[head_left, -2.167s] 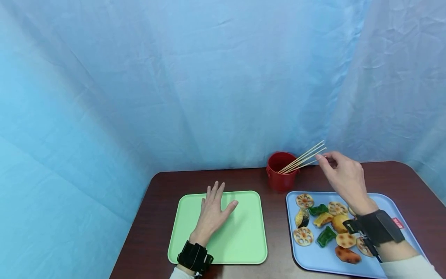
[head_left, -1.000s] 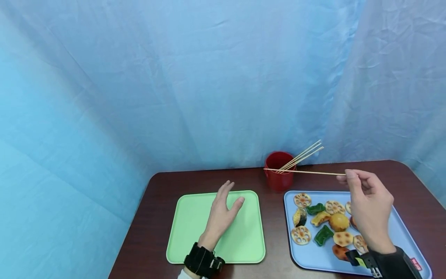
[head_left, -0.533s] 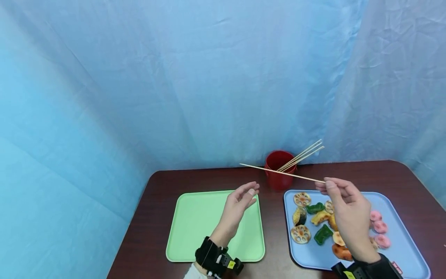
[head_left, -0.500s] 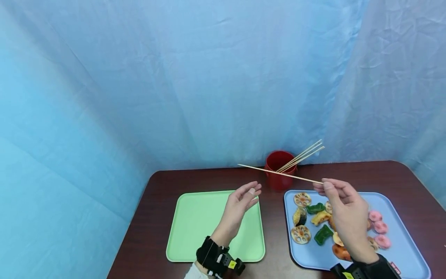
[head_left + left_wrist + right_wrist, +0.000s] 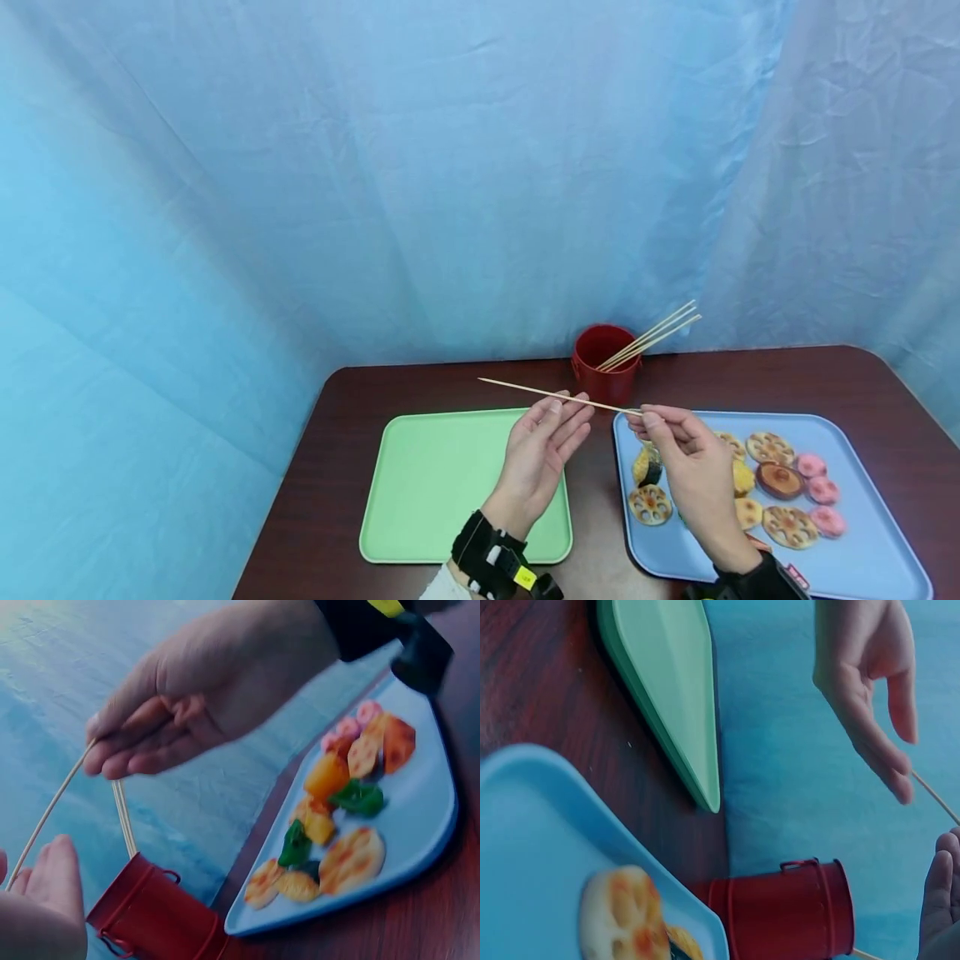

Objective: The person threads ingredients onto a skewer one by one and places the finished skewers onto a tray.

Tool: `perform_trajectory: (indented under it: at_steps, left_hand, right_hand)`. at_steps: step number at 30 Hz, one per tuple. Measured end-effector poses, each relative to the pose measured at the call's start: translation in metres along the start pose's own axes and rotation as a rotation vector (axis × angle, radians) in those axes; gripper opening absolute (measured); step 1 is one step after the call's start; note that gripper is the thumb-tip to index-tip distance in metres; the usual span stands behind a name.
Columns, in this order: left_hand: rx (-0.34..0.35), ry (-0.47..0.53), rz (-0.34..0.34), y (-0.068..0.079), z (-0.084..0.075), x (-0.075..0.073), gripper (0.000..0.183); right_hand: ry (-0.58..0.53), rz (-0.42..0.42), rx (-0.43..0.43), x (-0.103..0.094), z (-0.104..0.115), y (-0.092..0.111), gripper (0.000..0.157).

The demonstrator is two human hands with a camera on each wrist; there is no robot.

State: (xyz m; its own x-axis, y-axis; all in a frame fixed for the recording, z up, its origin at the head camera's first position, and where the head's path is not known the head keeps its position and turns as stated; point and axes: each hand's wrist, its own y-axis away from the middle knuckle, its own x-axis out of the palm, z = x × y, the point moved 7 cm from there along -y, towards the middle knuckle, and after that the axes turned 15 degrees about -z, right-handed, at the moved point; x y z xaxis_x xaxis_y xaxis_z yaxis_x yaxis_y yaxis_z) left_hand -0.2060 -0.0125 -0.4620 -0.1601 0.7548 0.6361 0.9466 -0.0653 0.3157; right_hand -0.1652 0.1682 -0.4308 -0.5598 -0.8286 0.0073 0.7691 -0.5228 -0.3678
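Observation:
My right hand point(image 5: 697, 479) pinches one end of a thin bamboo skewer point(image 5: 517, 386) between thumb and fingertips, above the near-left part of the blue tray point(image 5: 877, 533). The skewer points left and passes over the fingers of my left hand point(image 5: 536, 467), which has its palm turned up and its fingers extended. In the right wrist view the left thumb stands apart from those fingers. Toy grilled foods lie on the blue tray, among them lotus root slices point(image 5: 770, 448), a brown mushroom-like piece point(image 5: 780, 481), pink rings point(image 5: 822, 490) and green pepper pieces point(image 5: 358, 796).
A red bucket point(image 5: 607, 387) at the table's back edge holds several more skewers point(image 5: 660, 332) leaning right. Left of the blue tray lies a green tray point(image 5: 420, 492), partly under my left forearm. A blue curtain point(image 5: 450, 183) hangs behind the dark wooden table point(image 5: 315, 500).
My right hand has taken one skewer from the bucket and brought it left and nearer. My left hand has moved right and turned palm up, under the skewer.

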Motion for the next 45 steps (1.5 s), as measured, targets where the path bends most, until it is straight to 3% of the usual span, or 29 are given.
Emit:
perform_trajectory:
  at_steps: [8, 15, 19, 24, 29, 36, 45]
  left_hand:
    - [0.022, 0.079, -0.129, -0.004, 0.000, -0.008, 0.046]
    - [0.109, -0.011, -0.189, -0.006, -0.009, -0.025, 0.031]
    - [0.185, -0.116, -0.179, -0.005, -0.017, -0.035, 0.037]
    - [0.296, -0.247, -0.163, -0.005, -0.027, -0.047, 0.034]
    - [0.375, -0.372, -0.137, -0.005, -0.031, -0.054, 0.033]
    - [0.393, -0.530, -0.121, -0.005, -0.027, -0.067, 0.038]
    - [0.386, -0.641, -0.029, -0.007, -0.021, -0.068, 0.033]
  right_hand:
    - [0.023, 0.089, 0.010, 0.009, -0.003, 0.009, 0.025]
    - [0.295, 0.219, 0.002, -0.005, -0.018, 0.000, 0.034]
    - [0.471, 0.295, -0.128, -0.016, -0.023, -0.006, 0.032]
    - [0.585, 0.399, -0.323, -0.018, -0.025, -0.006, 0.021]
    - [0.690, 0.567, -0.414, -0.014, -0.034, 0.003, 0.029]
    - [0.829, 0.720, -0.480, -0.010, -0.050, 0.017, 0.031]
    - [0.907, 0.766, -0.575, -0.007, -0.055, 0.026, 0.037]
